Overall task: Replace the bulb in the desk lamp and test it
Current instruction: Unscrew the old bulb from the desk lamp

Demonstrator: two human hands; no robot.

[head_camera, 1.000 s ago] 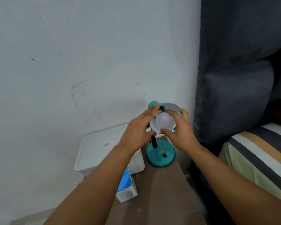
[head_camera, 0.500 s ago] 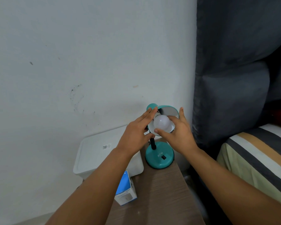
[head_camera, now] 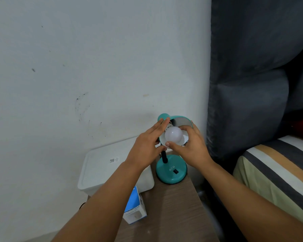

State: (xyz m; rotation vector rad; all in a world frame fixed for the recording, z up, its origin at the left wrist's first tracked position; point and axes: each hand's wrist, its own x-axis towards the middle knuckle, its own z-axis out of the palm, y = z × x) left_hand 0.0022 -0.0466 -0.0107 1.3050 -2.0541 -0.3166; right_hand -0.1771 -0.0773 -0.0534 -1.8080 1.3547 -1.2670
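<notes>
A teal desk lamp (head_camera: 171, 172) stands at the far end of a wooden table, its shade (head_camera: 182, 119) tilted toward me. A white round bulb (head_camera: 173, 135) sits in the shade's opening, unlit. My right hand (head_camera: 191, 147) curls round the bulb, thumb below it and fingers over its top right. My left hand (head_camera: 147, 145) lies against the shade's left side with straight fingers, its thumb at the shade's lower rim. A black switch (head_camera: 175, 171) shows on the lamp's base.
A blue and white bulb box (head_camera: 135, 208) lies on the wooden table (head_camera: 173, 212) under my left forearm. A white lidded bin (head_camera: 101, 168) stands left of the lamp against the wall. A dark headboard (head_camera: 252, 84) and striped bed (head_camera: 278, 172) are to the right.
My right hand's fingers have shifted around the bulb, the thumb moving under it. The left hand stays on the shade. The camera has moved slightly.
</notes>
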